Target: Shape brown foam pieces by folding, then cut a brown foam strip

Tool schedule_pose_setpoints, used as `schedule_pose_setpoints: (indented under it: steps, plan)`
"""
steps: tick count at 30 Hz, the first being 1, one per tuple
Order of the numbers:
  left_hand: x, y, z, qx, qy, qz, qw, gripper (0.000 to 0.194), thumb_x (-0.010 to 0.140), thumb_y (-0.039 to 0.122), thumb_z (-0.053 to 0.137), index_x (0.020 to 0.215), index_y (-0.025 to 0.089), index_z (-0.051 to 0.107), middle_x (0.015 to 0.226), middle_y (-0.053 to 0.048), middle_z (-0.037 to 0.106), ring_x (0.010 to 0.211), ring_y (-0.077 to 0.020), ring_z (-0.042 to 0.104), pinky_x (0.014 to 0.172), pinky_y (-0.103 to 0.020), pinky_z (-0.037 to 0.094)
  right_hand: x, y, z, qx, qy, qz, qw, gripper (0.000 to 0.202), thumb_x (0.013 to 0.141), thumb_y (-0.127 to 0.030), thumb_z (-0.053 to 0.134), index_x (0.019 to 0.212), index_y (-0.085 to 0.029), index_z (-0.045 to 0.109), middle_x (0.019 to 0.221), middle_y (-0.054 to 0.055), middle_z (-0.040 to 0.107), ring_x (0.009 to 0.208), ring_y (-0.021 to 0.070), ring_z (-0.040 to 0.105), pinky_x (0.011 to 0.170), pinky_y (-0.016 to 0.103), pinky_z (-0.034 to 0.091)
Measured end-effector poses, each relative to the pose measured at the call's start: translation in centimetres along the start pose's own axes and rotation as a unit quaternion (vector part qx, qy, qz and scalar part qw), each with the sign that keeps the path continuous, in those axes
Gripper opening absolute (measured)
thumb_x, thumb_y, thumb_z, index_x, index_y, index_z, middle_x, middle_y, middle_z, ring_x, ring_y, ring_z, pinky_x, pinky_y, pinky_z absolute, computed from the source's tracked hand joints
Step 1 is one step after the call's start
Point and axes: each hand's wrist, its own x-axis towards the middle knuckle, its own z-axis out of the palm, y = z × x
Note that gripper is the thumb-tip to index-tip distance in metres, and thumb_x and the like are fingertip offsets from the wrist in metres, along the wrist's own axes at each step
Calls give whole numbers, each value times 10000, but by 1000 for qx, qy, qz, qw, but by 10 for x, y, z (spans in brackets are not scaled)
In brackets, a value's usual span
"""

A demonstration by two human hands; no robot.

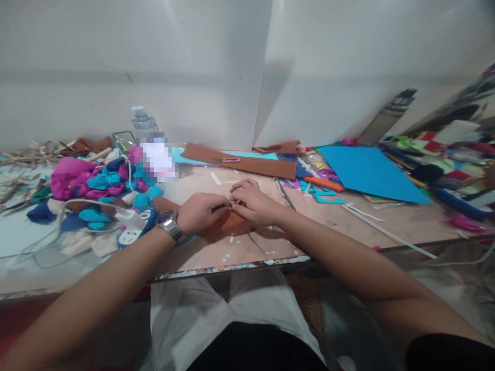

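Note:
A piece of orange-brown sheet material (229, 224) lies low over the table, with both hands on it. My left hand (201, 212), with a metal watch at the wrist, is closed, thumb and fingertips pinching the sheet's upper edge. Right beside it my right hand (253, 204) has its fingers bent and closed on the same edge, the fingertips of the two hands nearly touching. What the sheet is made of cannot be told, and much of it is hidden by the hands. Beyond them lies a long brown strip (263, 166) with pink-handled thread snips (227, 160) on it.
Crumpled coloured bundles (71, 178), a power strip (133, 232) with cable and a clear bottle (144, 121) stand left. A bright phone screen (158, 157) leans there. Right are a blue sheet (377, 172), an orange-handled cutter (323, 183) and scraps. A wall rises behind.

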Motion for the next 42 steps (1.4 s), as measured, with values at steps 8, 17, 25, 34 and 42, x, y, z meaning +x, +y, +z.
schedule_pose_setpoints:
  steps: [8,17,25,34,42]
  plan:
    - [-1,2,-3,-89,5,-33,995,253,956,369,586,880,179,735,769,-16,735,669,-137,610,664,-253,405,-2,6,4,3,40,3,999,111,923,-273,607,866,-201,669,907,64,709,1104,265,559,1082,490,277]
    - [-2,-1,1,-111,-18,-30,993,196,928,309,587,888,171,720,759,-2,699,661,-124,567,663,-251,391,-2,3,3,-11,63,-4,998,97,893,-247,619,823,-200,666,889,55,718,1106,266,566,1086,488,276]
    - [-1,-1,1,-67,-21,-21,997,128,859,250,593,852,171,694,706,13,651,622,-119,514,635,-250,359,-2,6,5,-5,46,-21,999,60,884,-226,625,841,-212,664,877,41,719,1037,247,580,1116,495,263]
    - [-2,4,-2,-110,-40,-23,993,224,939,321,563,868,163,705,739,-3,685,649,-124,554,650,-254,368,-1,5,5,-6,44,-24,999,87,897,-226,607,825,-203,650,871,40,729,1000,236,593,1081,482,286]
    - [-2,-2,0,-79,-25,-21,996,243,947,306,561,841,167,730,725,-6,702,642,-123,568,655,-257,371,-1,8,7,-18,41,-31,999,91,914,-245,615,850,-207,668,877,35,728,1017,238,584,1139,507,230]
